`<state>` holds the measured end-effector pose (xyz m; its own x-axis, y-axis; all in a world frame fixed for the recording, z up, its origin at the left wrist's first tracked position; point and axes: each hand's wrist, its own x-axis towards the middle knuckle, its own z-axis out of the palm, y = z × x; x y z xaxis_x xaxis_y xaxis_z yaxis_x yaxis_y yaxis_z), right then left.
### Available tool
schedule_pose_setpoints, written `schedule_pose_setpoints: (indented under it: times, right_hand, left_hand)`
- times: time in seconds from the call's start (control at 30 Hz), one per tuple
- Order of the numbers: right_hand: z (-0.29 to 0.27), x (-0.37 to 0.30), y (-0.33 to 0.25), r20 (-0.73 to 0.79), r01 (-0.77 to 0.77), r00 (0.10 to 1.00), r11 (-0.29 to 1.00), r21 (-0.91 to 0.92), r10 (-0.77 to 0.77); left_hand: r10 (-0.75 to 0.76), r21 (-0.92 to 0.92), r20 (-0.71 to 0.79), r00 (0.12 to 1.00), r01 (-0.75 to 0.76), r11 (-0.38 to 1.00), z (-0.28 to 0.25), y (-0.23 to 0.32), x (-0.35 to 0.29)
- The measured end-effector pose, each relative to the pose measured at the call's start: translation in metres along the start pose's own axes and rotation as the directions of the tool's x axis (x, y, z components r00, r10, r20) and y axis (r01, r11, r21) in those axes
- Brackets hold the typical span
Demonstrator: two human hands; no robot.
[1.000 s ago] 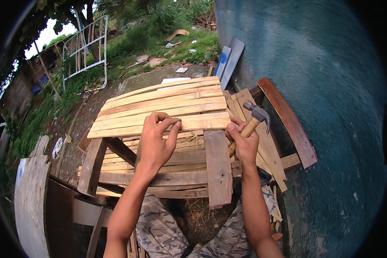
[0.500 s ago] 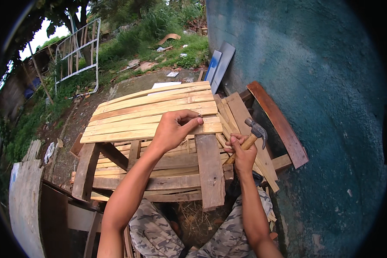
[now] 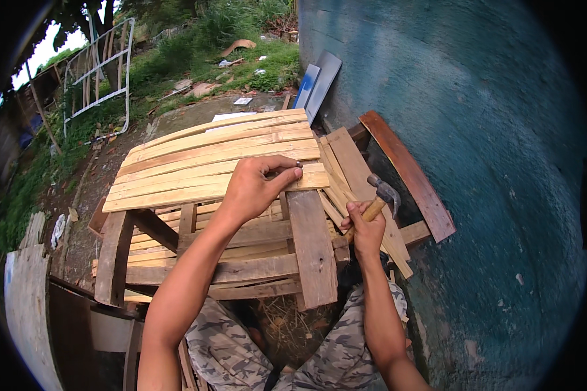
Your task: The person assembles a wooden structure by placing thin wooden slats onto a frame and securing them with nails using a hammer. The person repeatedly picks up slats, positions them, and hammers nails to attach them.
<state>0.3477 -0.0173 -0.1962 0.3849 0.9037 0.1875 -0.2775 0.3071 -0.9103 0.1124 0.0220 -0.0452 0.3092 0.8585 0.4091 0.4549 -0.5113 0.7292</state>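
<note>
Pale wooden slats (image 3: 195,159) lie side by side with narrow gaps across the top of a darker timber frame (image 3: 312,251), which has thick legs. At the right end of the slats, my left hand (image 3: 249,189) rests in a pinch of thumb and forefinger. A small dark nail (image 3: 299,164) pokes out between those fingertips, its lower part hidden. My right hand (image 3: 366,233), to the right of the frame's leg, is closed around the wooden handle of a claw hammer (image 3: 386,191). The hammer's head is raised, apart from the slats.
A rough blue-green wall (image 3: 476,163) rises on the right, with a reddish-brown board (image 3: 407,176) and loose planks (image 3: 349,159) before it. Weathered panels (image 3: 29,306) stand at lower left. Farther off are a white metal frame (image 3: 98,101) and grass (image 3: 195,72).
The whole view has shifted, so the slats and frame appear farther left and slightly higher. My right-hand fingers have closed more fully round the hammer handle. The left-hand pinch stays at the slats' right end.
</note>
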Motion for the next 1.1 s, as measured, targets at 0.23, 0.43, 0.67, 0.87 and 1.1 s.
schedule_pose_setpoints:
  times: [0.23, 0.43, 0.67, 0.87, 1.1]
  right_hand:
    - [-0.002, -0.013, -0.039, 0.004, 0.033, 0.999, 0.999, -0.010, -0.033]
    - [-0.002, -0.042, -0.103, -0.008, -0.074, 0.997, 0.900, -0.429, 0.078]
    - [0.015, -0.047, -0.162, 0.154, 0.098, 0.987, 0.918, -0.384, -0.041]
    - [0.040, -0.022, -0.199, 0.278, 0.134, 0.951, 0.628, -0.766, 0.136]
    - [0.060, -0.017, -0.208, 0.444, 0.321, 0.896, 0.694, -0.645, -0.001]
  left_hand:
    - [0.097, 0.013, -0.026, 0.995, -0.097, 0.995, 0.000, -0.005, -0.001]
    - [0.094, -0.010, -0.001, 0.996, -0.094, 0.996, -0.001, -0.007, -0.001]
    - [0.157, 0.011, -0.061, 0.986, -0.156, 0.988, 0.002, -0.007, -0.001]
    - [0.147, 0.055, -0.071, 0.986, -0.144, 0.988, 0.004, -0.008, -0.003]
    - [0.232, 0.121, -0.121, 0.965, -0.217, 0.969, 0.008, -0.016, -0.002]
